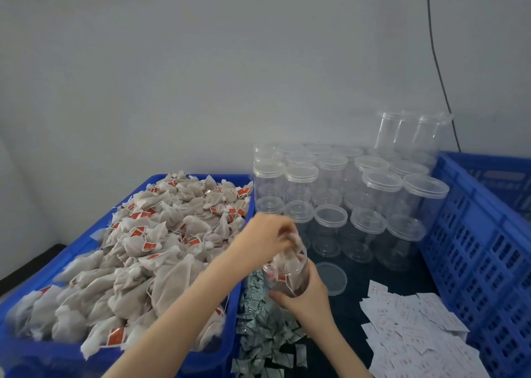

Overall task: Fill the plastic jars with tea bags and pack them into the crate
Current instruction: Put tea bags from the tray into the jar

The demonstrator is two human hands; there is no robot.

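Your right hand [306, 297] wraps around the lower part of an open jar [290, 274], fingers and thumb curled on its clear wall, holding it tilted a little just above the dark table [353, 305]. Your left hand [268, 235] is over the jar's mouth, fingertips pinched on a tea bag [287, 258] that hangs partly inside the jar. More bags already sit in the jar, one red tag showing through the wall.

To your left, the blue tray [235, 305] is heaped with tea bags [138, 262], pale mesh pouches with strings and red tags. Between the tray and the jar lies a strip of small silvery-green sachets [267, 340], running toward you.

A loose clear lid [330, 278] lies flat on the table just right of the jar. Behind it stands a cluster of lidded empty jars [344, 193], with a few uncapped ones [411, 133] stacked higher at the back by the wall. White slips [413, 328] with red print are scattered on the table near your right forearm. The blue crate [474, 248] stands at the far right, its slotted wall beside the jars and slips; what it holds cannot be seen.
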